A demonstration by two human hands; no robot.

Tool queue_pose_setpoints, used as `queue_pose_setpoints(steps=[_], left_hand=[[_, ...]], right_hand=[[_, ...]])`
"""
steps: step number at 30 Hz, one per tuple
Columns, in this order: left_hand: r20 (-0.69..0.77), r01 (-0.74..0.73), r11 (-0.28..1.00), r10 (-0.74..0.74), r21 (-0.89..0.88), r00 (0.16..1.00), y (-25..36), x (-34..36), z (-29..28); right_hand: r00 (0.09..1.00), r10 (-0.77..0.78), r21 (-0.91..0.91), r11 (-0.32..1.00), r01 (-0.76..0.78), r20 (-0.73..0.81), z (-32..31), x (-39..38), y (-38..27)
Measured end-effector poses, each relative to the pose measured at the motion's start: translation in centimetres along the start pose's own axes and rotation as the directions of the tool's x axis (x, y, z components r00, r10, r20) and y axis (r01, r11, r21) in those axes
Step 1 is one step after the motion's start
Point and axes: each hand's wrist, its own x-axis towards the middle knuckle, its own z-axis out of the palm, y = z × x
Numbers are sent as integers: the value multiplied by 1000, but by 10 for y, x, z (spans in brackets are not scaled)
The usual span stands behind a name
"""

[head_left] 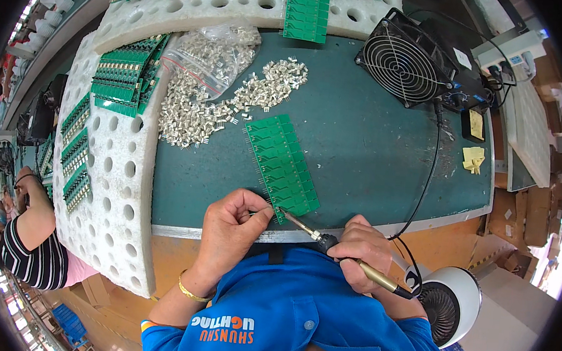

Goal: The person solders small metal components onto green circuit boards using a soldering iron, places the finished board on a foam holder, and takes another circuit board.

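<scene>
Green circuit board point(281, 166): lay on the teal workbench point(386, 163). Right hand point(363, 253): gripped a soldering iron point(378, 277), tip at the board's near end. Left hand point(235, 228): fingertips together there, holding what I couldn't tell.

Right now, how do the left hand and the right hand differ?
The left hand pinches thumb and forefinger together beside the near end of the green circuit board; the right hand wraps around the soldering iron. The left hand is close to the board; the right hand sits farther off, to its right. Both hands are bare.
</scene>
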Motion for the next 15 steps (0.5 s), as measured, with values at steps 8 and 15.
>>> queue_pose_setpoints(steps=[8, 15], left_hand=[[1, 11, 1000, -11, -21, 1000, 1, 0, 0], [5, -11, 1000, 11, 7, 1000, 1, 0, 0]], right_hand=[[999, 27, 1, 1000, -27, 18, 0, 1, 0], [999, 39, 12, 999, -39, 14, 1, 2, 0]])
